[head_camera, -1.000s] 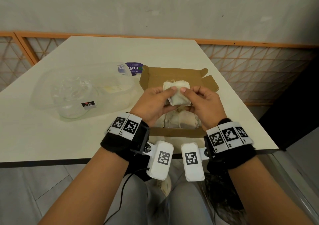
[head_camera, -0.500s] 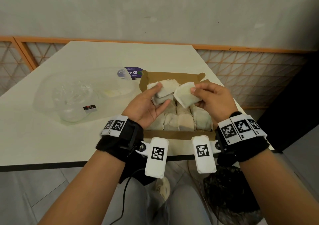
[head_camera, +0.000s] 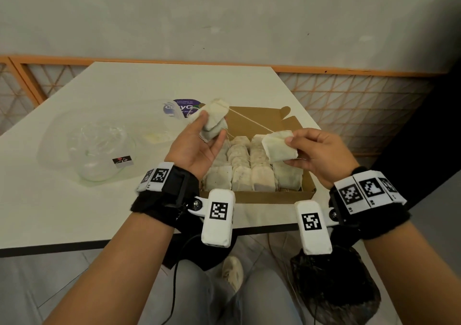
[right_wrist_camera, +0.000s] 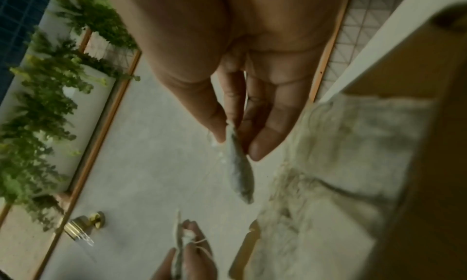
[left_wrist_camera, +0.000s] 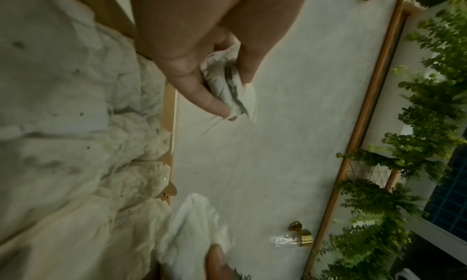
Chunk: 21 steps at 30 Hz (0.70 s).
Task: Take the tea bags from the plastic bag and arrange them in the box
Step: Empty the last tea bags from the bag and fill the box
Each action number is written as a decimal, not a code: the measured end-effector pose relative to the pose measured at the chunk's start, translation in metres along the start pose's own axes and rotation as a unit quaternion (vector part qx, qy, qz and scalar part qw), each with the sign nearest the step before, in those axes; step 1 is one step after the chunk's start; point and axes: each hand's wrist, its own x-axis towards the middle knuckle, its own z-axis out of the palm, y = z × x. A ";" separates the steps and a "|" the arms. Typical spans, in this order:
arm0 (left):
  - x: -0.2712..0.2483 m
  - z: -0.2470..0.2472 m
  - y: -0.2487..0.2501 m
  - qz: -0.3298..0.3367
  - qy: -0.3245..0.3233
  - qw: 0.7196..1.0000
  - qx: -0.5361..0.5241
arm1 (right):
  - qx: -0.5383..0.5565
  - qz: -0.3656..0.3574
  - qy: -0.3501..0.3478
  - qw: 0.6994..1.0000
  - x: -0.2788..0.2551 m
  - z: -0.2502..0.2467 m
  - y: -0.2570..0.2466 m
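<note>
My left hand holds a small bunch of tea bags up over the far left corner of the brown cardboard box; the left wrist view shows thumb and fingers pinching that bunch. My right hand pinches a single tea bag above the box's right side, also seen edge-on as tea bag. A taut string runs between the two. Several tea bags lie in rows inside the box. The clear plastic bag lies crumpled on the table to the left.
The white table has its front edge just under my wrists. A purple round sticker lies beyond the box. The box's lid flap stands open at the back. An orange-framed lattice rail runs behind and right.
My hands have drawn apart: the left lifted its bunch up and left, the right carried one tea bag rightwards, and the string between them has pulled tight.
</note>
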 end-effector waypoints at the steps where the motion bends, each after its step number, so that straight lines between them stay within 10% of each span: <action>1: 0.000 0.001 -0.001 -0.004 -0.005 1.000 0.006 | -0.036 -0.006 0.016 0.999 0.000 -0.005 0.001; 7: 0.003 0.002 -0.013 -0.022 -0.015 1.000 0.004 | -0.242 -0.008 0.067 0.968 -0.011 -0.039 0.017; 15: 0.006 0.002 -0.015 -0.030 -0.024 0.999 -0.019 | -0.123 0.111 0.058 0.984 -0.016 -0.041 0.028; 21: 0.006 0.008 -0.012 -0.027 -0.033 0.999 -0.013 | -0.172 0.062 0.095 0.979 -0.018 -0.033 0.035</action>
